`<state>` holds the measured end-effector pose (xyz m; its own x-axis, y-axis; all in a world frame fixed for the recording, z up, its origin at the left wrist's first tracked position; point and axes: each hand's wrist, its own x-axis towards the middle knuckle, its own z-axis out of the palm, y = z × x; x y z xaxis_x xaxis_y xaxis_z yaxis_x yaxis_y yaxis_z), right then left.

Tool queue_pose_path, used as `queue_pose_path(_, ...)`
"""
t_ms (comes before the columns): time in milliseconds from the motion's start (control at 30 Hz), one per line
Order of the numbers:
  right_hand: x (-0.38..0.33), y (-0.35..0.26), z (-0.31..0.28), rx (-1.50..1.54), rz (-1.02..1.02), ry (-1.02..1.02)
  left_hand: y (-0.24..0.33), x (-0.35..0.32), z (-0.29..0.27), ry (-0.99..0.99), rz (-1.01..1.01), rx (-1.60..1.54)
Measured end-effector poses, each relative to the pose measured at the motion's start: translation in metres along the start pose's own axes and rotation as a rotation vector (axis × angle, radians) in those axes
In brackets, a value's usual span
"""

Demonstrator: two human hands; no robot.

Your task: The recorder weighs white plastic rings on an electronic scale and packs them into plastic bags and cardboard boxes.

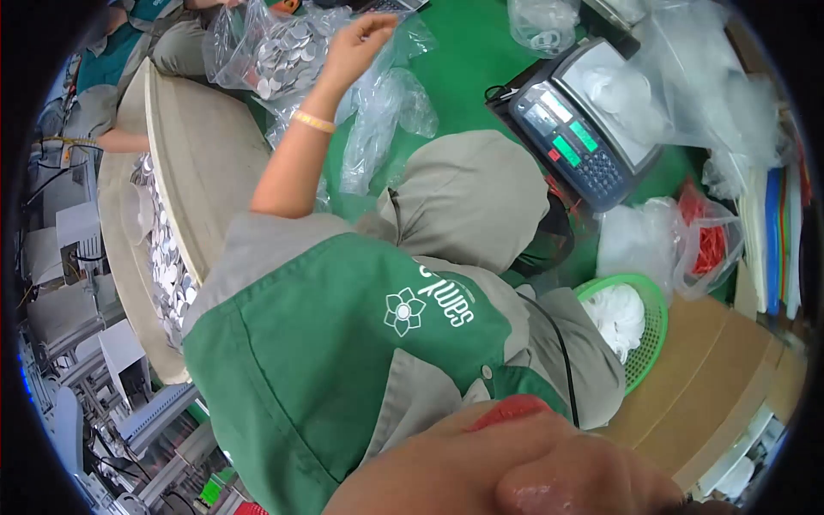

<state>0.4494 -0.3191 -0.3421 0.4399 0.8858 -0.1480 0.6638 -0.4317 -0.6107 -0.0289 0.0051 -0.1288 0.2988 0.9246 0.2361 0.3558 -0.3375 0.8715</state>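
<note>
- Hovering now with the left hand [365,41] at the end of a bare forearm, right beside a clear plastic bag [230,43] near the top of the view!
- Curling the fingers loosely, and cannot tell from here about any pinch on the plastic.
- Look just left of those fingers: a heap of silver discs [290,53], sitting inside the bag on the green surface [468,69].
- Wearing a pale bracelet [313,122] around that wrist, with crumpled plastic film [367,150] spread just to the right of the forearm.
- Cannot tell the grip of the right hand, out of view, with only a grey sleeve [588,373] showing on that side.
- Over to the left, and what a load: a big beige tub [206,142], tilted in the view, with more loose discs [172,279] along its inside.
- Spotting a co-worker's forearm [127,141] there too, extending into the tub, hand hidden by the rim.
- Swinging across to the right for a digital scale [562,142], bearing white bagged material [614,90] on its plate.
- Below that, a bag of red strands [708,247], then a green basket [657,330] holding white bunched material [616,319], close to brown cardboard [708,369].
</note>
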Motion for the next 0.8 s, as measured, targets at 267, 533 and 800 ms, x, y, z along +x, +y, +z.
queue_pose_path(267,0.041,-0.046,0.037,-0.016,-0.030,-0.108,-0.189,-0.112,0.038,-0.126,-0.757,0.673)
queue_pose_path(533,0.079,-0.077,0.059,-0.035,-0.046,-0.130,-0.126,0.000,-0.012,0.387,-0.008,0.454)
queue_pose_path(800,0.093,-0.085,0.077,-0.041,-0.016,-0.110,-0.155,0.097,-0.050,0.524,0.107,1.003)
